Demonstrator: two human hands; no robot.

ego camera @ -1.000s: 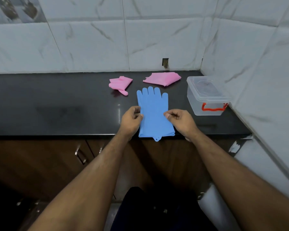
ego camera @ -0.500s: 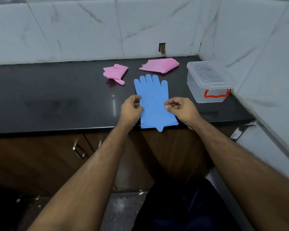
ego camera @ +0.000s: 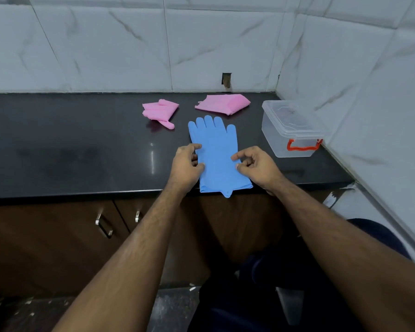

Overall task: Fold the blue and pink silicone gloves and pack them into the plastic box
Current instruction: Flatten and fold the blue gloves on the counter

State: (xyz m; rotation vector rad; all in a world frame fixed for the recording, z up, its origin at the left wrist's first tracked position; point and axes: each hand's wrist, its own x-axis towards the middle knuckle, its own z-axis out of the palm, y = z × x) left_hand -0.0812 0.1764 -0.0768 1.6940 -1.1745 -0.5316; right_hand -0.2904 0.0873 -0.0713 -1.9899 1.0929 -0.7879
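A blue silicone glove (ego camera: 215,149) lies flat on the black counter (ego camera: 82,144), fingers pointing to the wall, cuff tab over the front edge. A second layer shows at the cuff. My left hand (ego camera: 186,162) rests at the glove's left edge, thumb and fingers apart. My right hand (ego camera: 256,166) rests at its right edge, fingers loosely curled and parted. One folded pink glove (ego camera: 160,110) lies behind to the left, and another pink glove (ego camera: 223,104) sits near the wall. The clear plastic box (ego camera: 290,133), with its lid on and a red handle, stands at the right.
Tiled walls close the counter at the back and right, with the box in that corner. Brown cabinet doors with metal handles (ego camera: 103,225) sit below the counter's front edge. The counter stretches dark and bare to the left.
Both hands pinched the blue glove's side edges before; now their fingers have loosened and spread. The glove has stayed flat in place. The view has dipped slightly.
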